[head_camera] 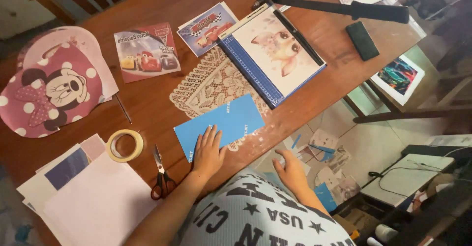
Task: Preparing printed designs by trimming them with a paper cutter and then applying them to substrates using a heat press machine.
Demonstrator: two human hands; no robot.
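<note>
My left hand (208, 153) lies flat, fingers apart, on the near end of a blue paper sheet (231, 120) on the wooden table (147, 103). My right hand (291, 171) hovers past the table's near edge with its fingers loosely spread and nothing in it. The blue sheet partly covers a cream lace doily (206, 84). Beyond it sits a blue-edged paper cutter (246, 59) carrying a pastel cartoon animal picture (280, 44), its black lever arm (339, 7) raised.
Red-handled scissors (160, 174) and a tape roll (125, 145) lie left of my left hand. A paper stack (93, 201) sits at the lower left, a pink polka-dot mouse cut-out (49, 93) and cartoon car prints (146, 51) farther away. Paper scraps (327, 152) litter the floor.
</note>
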